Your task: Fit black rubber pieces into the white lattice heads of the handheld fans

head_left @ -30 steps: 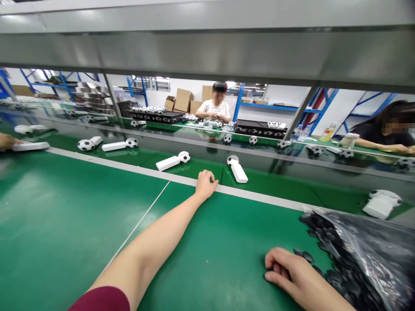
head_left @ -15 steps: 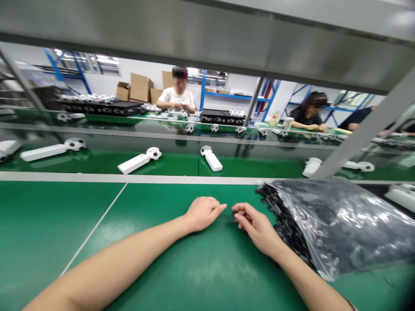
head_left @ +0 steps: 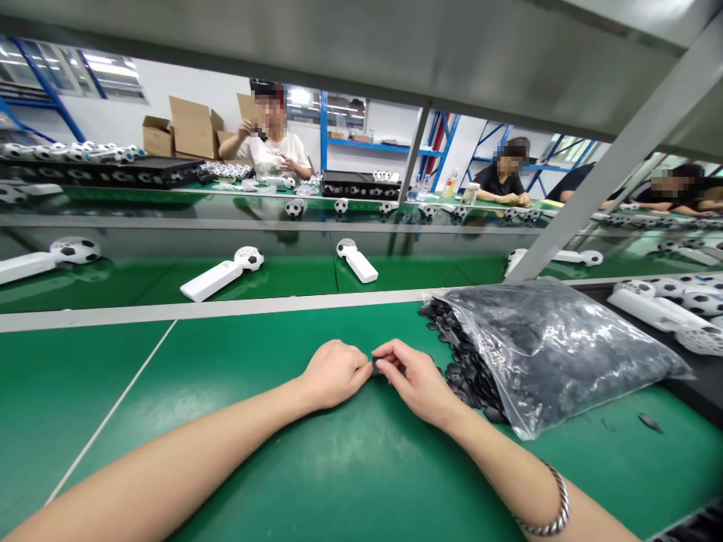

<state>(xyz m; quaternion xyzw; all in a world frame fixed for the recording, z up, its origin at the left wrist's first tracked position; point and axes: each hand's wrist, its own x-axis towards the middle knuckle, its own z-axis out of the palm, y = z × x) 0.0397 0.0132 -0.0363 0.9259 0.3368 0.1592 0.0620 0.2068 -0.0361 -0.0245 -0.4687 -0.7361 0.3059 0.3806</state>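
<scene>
My left hand (head_left: 334, 373) and my right hand (head_left: 414, 379) meet on the green table (head_left: 237, 361), fingertips pinched together on a small black piece (head_left: 375, 366) between them. Just right of my right hand lies a clear plastic bag (head_left: 542, 346) full of small black pieces, several of them spilling out at its open end (head_left: 452, 354). A metal bracelet (head_left: 550, 512) circles my right wrist.
White handheld fans with football-patterned heads (head_left: 226, 272) (head_left: 355, 260) lie on the conveyor belt behind a grey strip (head_left: 226, 307). More fans are piled at the right (head_left: 660, 301). Other people work across the line (head_left: 271, 143) (head_left: 508, 181). A slanted metal post (head_left: 610, 173) rises behind the bag.
My left hand came back from the belt's edge and my right hand moved up from the near side; both now pinch one black piece together. The view has swung right.
</scene>
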